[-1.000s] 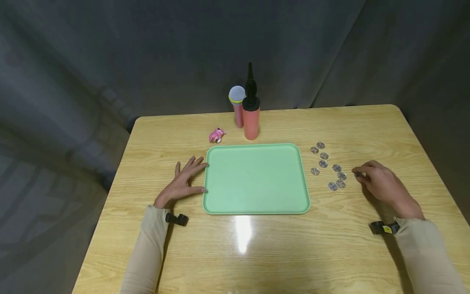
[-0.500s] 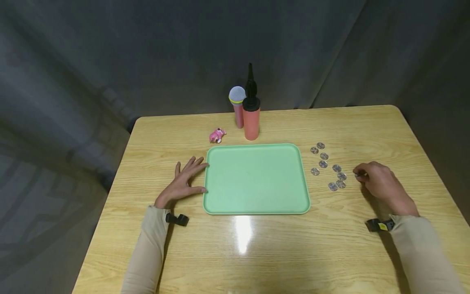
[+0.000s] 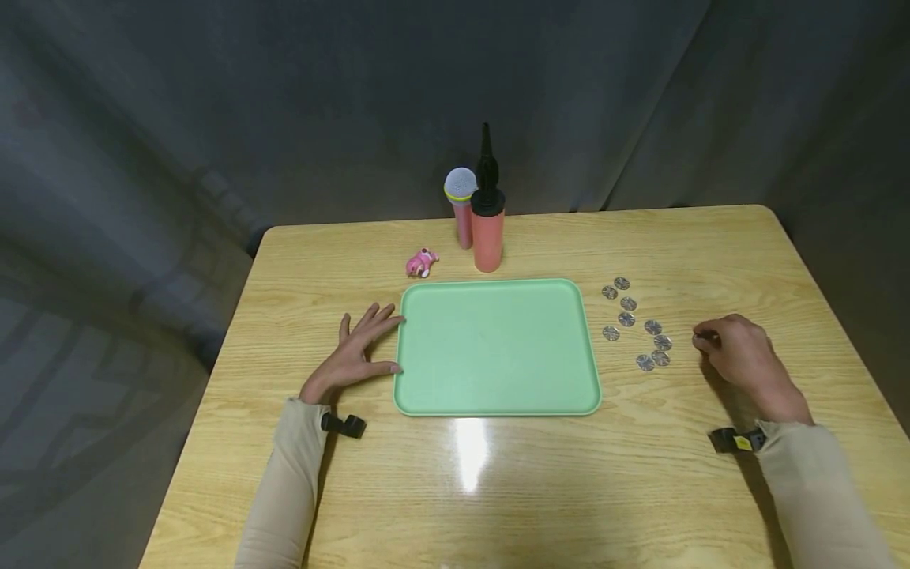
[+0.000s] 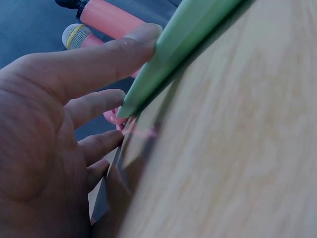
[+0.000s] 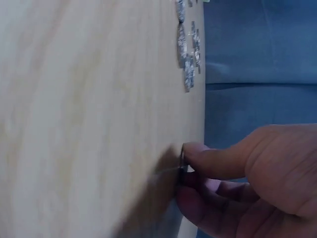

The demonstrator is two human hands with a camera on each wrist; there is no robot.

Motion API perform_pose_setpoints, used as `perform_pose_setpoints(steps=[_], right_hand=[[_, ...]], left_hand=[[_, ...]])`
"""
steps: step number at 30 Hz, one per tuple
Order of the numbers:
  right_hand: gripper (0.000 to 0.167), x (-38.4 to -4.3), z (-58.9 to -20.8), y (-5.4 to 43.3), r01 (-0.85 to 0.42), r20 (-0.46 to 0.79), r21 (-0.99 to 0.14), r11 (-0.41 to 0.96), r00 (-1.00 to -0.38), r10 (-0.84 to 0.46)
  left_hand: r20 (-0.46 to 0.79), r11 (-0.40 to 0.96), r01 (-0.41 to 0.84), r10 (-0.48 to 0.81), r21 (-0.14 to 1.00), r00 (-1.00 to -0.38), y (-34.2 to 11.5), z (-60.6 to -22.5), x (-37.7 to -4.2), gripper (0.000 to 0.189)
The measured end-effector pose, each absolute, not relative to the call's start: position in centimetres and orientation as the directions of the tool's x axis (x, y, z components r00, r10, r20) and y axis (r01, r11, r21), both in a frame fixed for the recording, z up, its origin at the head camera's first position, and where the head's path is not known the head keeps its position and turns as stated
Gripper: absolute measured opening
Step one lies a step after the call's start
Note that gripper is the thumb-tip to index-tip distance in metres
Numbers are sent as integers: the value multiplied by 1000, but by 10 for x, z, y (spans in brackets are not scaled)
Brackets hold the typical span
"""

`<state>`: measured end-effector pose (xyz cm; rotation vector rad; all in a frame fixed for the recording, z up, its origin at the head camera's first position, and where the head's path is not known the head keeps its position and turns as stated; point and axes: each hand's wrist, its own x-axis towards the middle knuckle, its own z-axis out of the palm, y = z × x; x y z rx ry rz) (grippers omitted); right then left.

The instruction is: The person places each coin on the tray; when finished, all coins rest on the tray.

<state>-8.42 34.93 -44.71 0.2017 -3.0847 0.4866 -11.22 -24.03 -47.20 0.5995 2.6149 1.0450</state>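
My left hand (image 3: 351, 356) rests at the left edge of a flat green tray (image 3: 498, 348), fingers spread and fairly straight. In the left wrist view, the thumb (image 4: 141, 37) touches the tray's rim (image 4: 166, 62). To the right of the tray, my right hand (image 3: 742, 356) is low over the table with thumb and fingers brought together. The right wrist view shows it pinching a thin, coin-like silver disc (image 5: 183, 166) edge-on, close to the wood. Several similar silver discs (image 3: 663, 343) lie flat between the tray and this hand.
Behind the tray stand a red hand pump (image 3: 487, 241) with a black top and a pink toy microphone (image 3: 460, 186). A small pink animal figure (image 3: 422, 263) sits left of them. A dark curtain (image 3: 355, 103) hangs behind the wooden table (image 3: 569, 490).
My right hand, pinching the disc, shifts only slightly, its fingertips ending a little farther right. My left hand, the tray and the loose discs stay in place.
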Motion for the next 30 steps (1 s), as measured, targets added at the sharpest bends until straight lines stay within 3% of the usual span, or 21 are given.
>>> perform_pose_setpoints(steps=[8,14,22,30], right_hand=[[24,-80,-439,345,-110,-47,-286,952,-991,-128],[20,-80,-439,344,-130,-19,-277,952,-990,-141],[21,-85,-440,346,-59,-81,-321,945,-993,-90],[13,-85,-441,346,-31,-47,-349,936,-998,-50]], left_hand=[[-90,657,276,466,702,-880,-240,-473,-112,83],[-94,661,273,463,699,-881,-240,-473,-113,83],[-94,660,272,463,701,-881,-239,-471,-112,83],[-92,664,272,458,697,-884,-240,-470,-112,84]])
